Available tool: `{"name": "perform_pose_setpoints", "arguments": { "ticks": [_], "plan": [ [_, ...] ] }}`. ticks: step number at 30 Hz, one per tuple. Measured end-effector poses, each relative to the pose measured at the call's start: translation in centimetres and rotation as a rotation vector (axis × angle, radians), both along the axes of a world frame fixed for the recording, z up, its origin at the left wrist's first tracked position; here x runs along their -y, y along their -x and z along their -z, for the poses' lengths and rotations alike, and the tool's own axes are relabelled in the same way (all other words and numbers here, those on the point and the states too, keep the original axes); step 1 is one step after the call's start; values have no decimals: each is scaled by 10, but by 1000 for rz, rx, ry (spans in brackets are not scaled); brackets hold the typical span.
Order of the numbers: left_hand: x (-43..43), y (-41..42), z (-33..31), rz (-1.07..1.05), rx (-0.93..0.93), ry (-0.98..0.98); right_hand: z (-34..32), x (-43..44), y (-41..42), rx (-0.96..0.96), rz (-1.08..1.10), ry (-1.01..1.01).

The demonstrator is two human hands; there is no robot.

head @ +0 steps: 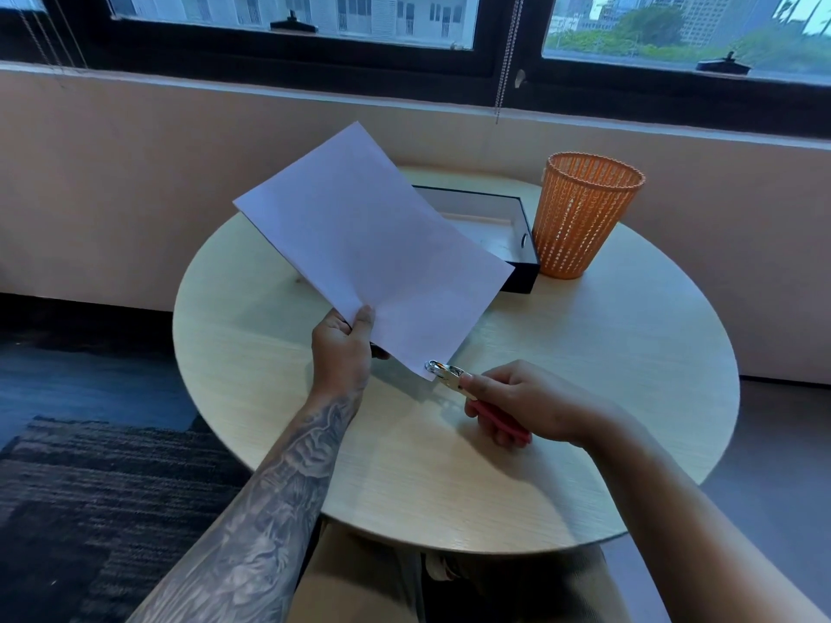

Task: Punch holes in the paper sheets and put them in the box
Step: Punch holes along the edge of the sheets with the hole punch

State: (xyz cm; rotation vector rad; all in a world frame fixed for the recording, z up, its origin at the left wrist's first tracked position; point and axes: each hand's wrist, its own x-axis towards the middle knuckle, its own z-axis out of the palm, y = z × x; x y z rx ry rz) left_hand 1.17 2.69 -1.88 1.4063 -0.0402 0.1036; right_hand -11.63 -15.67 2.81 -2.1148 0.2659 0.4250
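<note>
Head view: left hand (344, 348) clamped on paper (373, 245), right hand (530, 406) on one punch (445, 373); one box (524, 277).

I see a round pale wooden counter (629, 375) with an orange mesh basket (580, 218) standing upright at its far right. A dark striped rug (90, 510) lies near left; windows (292, 15) line the far wall.

hands 2: left hand (344, 348), right hand (530, 409) | paper (373, 245) count unclear | hole punch (443, 372) 1 | box (525, 276) 1 | basket (584, 218) 1 | table (607, 353) 1
</note>
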Motion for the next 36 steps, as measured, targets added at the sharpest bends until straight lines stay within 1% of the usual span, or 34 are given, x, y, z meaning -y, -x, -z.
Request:
{"name": "perform_pose_setpoints", "arguments": {
  "ticks": [7, 13, 22, 30, 36],
  "plan": [
    [1, -1, 2, -39, 2, -50, -3, 1, -12, -47, -20, 92],
    [2, -6, 8, -67, -9, -118, -10, -1, -20, -76, -81, 224],
    [3, -5, 7, -62, 6, -169, -9, -1, -27, -100, -102, 316],
    [2, -5, 8, -45, 28, -187, -12, -1, -27, -115, -102, 303],
    [1, -9, 11, -66, 5, -124, -14, 6, -20, -136, -43, 187]
  ]
}}
